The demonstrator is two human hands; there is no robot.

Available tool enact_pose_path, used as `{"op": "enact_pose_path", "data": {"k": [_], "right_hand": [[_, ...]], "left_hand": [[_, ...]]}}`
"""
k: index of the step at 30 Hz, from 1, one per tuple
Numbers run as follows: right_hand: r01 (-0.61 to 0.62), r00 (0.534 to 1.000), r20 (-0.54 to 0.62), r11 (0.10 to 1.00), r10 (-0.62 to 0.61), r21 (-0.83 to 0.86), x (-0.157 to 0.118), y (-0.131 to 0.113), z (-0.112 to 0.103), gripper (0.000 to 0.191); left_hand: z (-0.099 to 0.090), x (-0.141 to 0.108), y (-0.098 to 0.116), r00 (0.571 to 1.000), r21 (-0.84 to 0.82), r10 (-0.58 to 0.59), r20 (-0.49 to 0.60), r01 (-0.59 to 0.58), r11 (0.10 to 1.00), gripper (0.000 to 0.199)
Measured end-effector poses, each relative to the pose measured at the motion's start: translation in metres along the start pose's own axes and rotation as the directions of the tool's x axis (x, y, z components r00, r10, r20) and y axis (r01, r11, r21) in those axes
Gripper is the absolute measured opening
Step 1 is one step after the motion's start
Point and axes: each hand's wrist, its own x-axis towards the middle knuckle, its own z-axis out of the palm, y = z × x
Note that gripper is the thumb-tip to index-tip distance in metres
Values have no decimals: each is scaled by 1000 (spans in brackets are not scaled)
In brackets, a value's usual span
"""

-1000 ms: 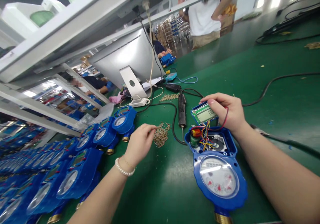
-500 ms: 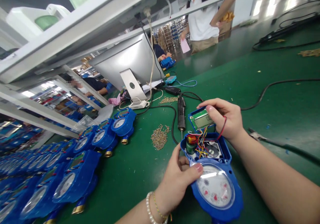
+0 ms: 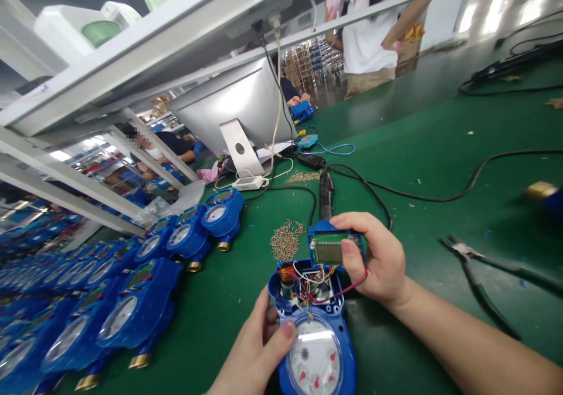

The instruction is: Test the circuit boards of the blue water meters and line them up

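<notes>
The open meter is located at the near edge of the view, above the green table, with its dial face up. Its body is clamped at the left side between the thumb and fingers of the left hand. The display module is pinched by the right hand, with the thumb on its front, and is held at the far end of the open meter. The two parts are joined by coloured wires. The power screwdriver is positioned beyond the open meter. The screw pile is located beyond and slightly left of it, and a smaller screw pile farther beyond. The cutting pliers are laid to its right, with jaws parted. Other blue meters are arranged in rows to its left. The monitor is placed beyond it, to the left.
</notes>
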Motion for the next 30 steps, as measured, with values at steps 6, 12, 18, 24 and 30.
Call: {"op": "enact_pose_path", "data": {"k": [6, 12, 18, 24, 30], "right_hand": [[-5, 1000, -12, 998, 6, 69, -3, -6, 0, 22], [121, 990, 59, 987, -127, 108, -3, -13, 2, 32], [66, 991, 112, 997, -71, 46, 0, -2, 5, 74], [-195, 968, 189, 967, 163, 165, 2, -6, 3, 27], [-360, 859, 472, 887, 196, 287, 13, -18, -1, 30]], "left_hand": [[-33, 13, 38, 904, 525, 402, -146, -274, 806, 38], [7, 42, 75, 887, 391, 357, 293, -452, 801, 31], [8, 53, 61, 935, 118, 353, 22, -353, 928, 29], [2, 53, 51, 922, 65, 359, -146, -354, 933, 34], [5, 52, 37, 903, -62, 348, -253, -374, 925, 36]]}}
